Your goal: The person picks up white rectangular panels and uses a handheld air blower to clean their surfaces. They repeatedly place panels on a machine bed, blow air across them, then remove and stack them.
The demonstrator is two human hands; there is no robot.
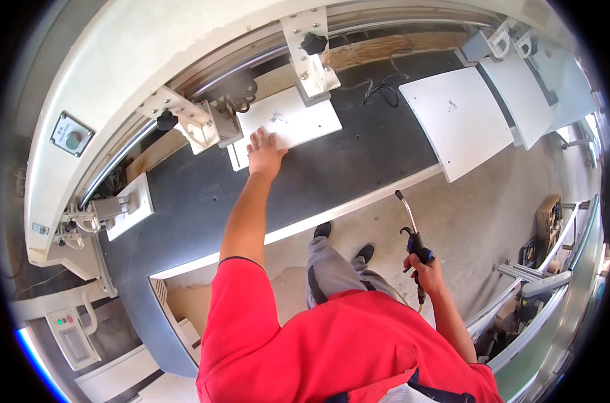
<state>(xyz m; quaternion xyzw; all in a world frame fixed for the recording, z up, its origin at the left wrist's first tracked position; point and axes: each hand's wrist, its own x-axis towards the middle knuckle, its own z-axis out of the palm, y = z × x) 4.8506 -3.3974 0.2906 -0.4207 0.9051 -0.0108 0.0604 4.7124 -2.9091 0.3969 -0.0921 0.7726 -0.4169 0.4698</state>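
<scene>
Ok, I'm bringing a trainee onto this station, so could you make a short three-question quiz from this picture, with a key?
1. What does the person's left hand rest on?
A) a black star-shaped knob
B) a flat white rectangular panel
C) a thin black cable

2. True or false: the right hand holds a black gun-shaped tool with a thin metal tube.

3. What colour is the round button on the square silver plate fixed to the curved white machine frame?

Key: 1. B; 2. True; 3. Green
</scene>
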